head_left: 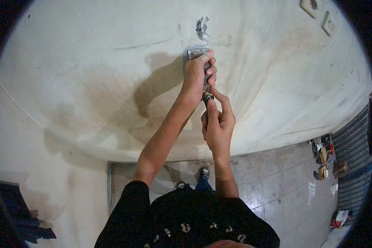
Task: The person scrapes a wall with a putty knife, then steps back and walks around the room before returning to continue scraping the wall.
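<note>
A scraper with a broad metal blade (196, 53) is held up against the off-white wall (124, 74), its blade end upward. My left hand (199, 71) wraps round its upper part, just below the blade's edge. Lower down, my right hand (220, 123) grips the dark handle, with the thumb and index finger along it. Right above the blade, a chipped patch (202, 29) shows grey and loose flakes of paint. Pale dust speckles my left hand and forearm. My fingers cover much of the tool's middle.
Two wall sockets or switches, one round-holed socket (311, 5) and a plate (329, 24), sit at upper right. Below is a tiled floor (273, 186) with my shoes. Assorted items (321, 159) lie by a ribbed shutter (353, 153). Dark cloth (20, 213) is at lower left.
</note>
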Motion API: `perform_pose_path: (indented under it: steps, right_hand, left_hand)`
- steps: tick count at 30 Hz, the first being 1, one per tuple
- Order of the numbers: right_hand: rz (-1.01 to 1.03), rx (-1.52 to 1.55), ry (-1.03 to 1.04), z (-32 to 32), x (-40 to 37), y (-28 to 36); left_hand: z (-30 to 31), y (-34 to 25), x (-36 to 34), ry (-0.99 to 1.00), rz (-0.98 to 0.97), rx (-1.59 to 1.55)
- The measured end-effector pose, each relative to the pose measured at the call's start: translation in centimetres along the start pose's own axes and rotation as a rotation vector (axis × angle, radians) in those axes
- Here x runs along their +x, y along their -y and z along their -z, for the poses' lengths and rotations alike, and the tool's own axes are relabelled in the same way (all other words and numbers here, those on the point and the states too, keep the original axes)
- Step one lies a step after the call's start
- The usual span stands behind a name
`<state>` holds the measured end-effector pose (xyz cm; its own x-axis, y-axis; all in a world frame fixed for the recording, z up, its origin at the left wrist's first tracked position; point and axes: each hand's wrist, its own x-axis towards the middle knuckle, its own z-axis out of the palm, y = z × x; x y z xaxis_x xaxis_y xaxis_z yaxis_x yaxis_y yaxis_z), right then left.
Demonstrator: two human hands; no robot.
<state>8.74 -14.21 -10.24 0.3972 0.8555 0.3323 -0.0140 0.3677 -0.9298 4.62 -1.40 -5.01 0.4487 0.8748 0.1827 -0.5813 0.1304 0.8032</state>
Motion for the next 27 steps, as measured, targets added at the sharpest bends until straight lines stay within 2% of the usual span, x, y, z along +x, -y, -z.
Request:
perform_pose_path:
  steps: [3,6,12,15,19,24,27]
  right_hand:
    - [-0.007,-0.008,-0.003,0.3,-0.2,-0.6]
    - [0.0,-0.018,-0.005,0.3,-0.1,-0.6]
    - [-0.018,-0.011,-0.025,0.2,-0.6,-1.3]
    - [0.012,-0.011,0.001,0.2,0.6,1.0]
    - [-0.027,-0.048,-0.001,0.7,-0.4,-0.5]
    - [-0.026,-0.035,0.0,0.7,0.3,1.5]
    - [-0.022,-0.066,0.005,0.8,-0.5,-0.8]
  left_hand:
    - [0.8,1.9,-0.9,-0.072,0.015,0.007]
    - [0.0,0.6,-0.6,-0.036,0.002,0.015]
    - [0.8,1.8,-0.9,-0.088,0.005,0.039]
    - [-0.8,-0.2,-0.2,-0.013,-0.092,0.016]
    - [0.0,1.3,-1.2,-0.124,0.032,0.011]
    - [-0.8,0.4,-0.4,-0.063,-0.059,-0.055]
    - [0.5,1.8,-1.5,-0.124,0.023,-0.003]
